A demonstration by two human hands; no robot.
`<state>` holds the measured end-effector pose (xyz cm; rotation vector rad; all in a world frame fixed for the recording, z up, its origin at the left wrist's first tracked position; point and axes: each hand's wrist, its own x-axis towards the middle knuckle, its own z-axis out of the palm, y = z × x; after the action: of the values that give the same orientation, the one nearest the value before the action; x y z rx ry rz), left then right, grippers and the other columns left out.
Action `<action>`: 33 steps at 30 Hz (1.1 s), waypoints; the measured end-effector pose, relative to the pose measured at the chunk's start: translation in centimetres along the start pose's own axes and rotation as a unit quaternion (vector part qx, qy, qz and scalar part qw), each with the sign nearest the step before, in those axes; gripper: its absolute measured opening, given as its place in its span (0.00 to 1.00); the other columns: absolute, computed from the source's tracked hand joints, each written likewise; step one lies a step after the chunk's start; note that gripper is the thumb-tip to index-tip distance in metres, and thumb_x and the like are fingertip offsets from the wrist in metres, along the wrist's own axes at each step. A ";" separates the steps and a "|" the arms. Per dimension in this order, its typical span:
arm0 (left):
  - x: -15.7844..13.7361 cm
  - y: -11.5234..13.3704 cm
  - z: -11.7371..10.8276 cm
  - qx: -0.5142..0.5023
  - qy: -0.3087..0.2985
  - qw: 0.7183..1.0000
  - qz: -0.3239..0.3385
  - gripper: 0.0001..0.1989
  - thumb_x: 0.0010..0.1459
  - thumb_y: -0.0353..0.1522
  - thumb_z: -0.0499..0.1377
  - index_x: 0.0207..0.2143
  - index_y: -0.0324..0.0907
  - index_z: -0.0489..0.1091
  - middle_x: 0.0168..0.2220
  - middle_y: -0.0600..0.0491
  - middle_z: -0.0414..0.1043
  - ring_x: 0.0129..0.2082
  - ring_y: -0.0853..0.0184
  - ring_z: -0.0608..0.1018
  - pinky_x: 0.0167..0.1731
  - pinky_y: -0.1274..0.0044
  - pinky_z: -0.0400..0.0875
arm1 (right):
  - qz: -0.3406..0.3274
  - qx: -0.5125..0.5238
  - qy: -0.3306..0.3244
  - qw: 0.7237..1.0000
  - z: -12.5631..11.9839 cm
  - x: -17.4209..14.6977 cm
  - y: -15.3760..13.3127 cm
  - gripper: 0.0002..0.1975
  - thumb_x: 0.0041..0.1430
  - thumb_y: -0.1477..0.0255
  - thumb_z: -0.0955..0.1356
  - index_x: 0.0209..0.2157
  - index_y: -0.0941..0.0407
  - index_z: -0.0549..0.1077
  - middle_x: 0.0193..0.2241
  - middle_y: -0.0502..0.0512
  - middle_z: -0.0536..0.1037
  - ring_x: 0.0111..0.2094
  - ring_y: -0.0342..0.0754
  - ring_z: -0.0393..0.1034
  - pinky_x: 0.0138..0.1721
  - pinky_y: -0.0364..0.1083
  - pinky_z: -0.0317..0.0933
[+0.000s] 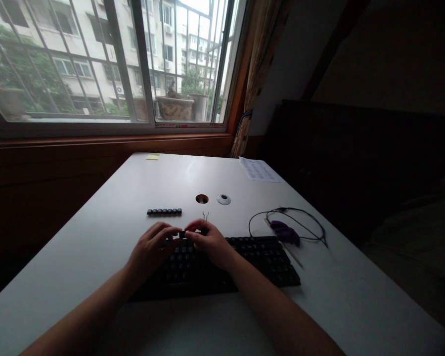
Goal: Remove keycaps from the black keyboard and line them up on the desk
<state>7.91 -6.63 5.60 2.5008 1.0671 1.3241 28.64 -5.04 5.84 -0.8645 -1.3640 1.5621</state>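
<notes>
A black keyboard (272, 254) lies across the near part of the desk, partly covered by my hands and forearms. Above its upper rows, a small black keycap (182, 234) is pinched between the fingertips of my left hand (148, 247) and the thumb side of my right hand (215, 244). A keycap puller (205, 217) is also closed in my right hand, its two thin wire prongs sticking up past the fingers and its handle mostly hidden. Beyond my left hand, several black keycaps (164, 211) sit in a neat row.
The white desk (77, 237) has an open cable hole (202, 199) with a round white cover (224, 199) beside it. A black cable (311, 217), a purple object (285, 232) and a thin stick (293, 257) lie right. Farther back are a printed sheet (260, 170) and yellow notes (153, 156).
</notes>
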 end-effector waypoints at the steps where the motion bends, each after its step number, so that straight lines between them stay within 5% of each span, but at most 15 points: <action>1: 0.0 0.0 0.0 -0.003 0.001 1.000 -0.001 0.09 0.63 0.30 0.59 0.46 0.42 0.71 0.38 0.51 0.70 0.32 0.69 0.74 0.31 0.77 0.74 | 0.000 -0.004 0.001 1.000 0.0 0.0 0.0 0.14 0.51 0.63 0.74 0.37 0.54 0.75 0.32 0.47 0.70 0.23 0.37 0.57 0.24 0.41 0.52; 27: 0.1 -0.4 0.0 -0.072 0.005 0.996 -0.046 0.10 0.64 0.31 0.57 0.48 0.43 0.69 0.37 0.51 0.71 0.31 0.70 0.76 0.31 0.78 0.74 | -0.117 -0.227 0.038 0.966 -0.2 0.2 -1.0 0.11 0.53 0.63 0.73 0.37 0.53 0.77 0.30 0.51 0.74 0.31 0.45 0.66 0.35 0.46 0.60; 33: 0.4 0.1 -0.2 -0.018 -0.023 0.996 -0.085 0.06 0.65 0.31 0.53 0.35 0.41 0.68 0.30 0.54 0.70 0.28 0.69 0.74 0.29 0.77 0.70 | -0.106 -0.219 0.069 0.968 -2.9 1.5 -2.3 0.15 0.53 0.60 0.72 0.40 0.54 0.75 0.28 0.49 0.71 0.25 0.42 0.58 0.26 0.43 0.54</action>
<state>7.96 -6.49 5.99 2.3436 1.2055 1.2218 31.07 -2.50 7.73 -1.0292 -1.6669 1.0322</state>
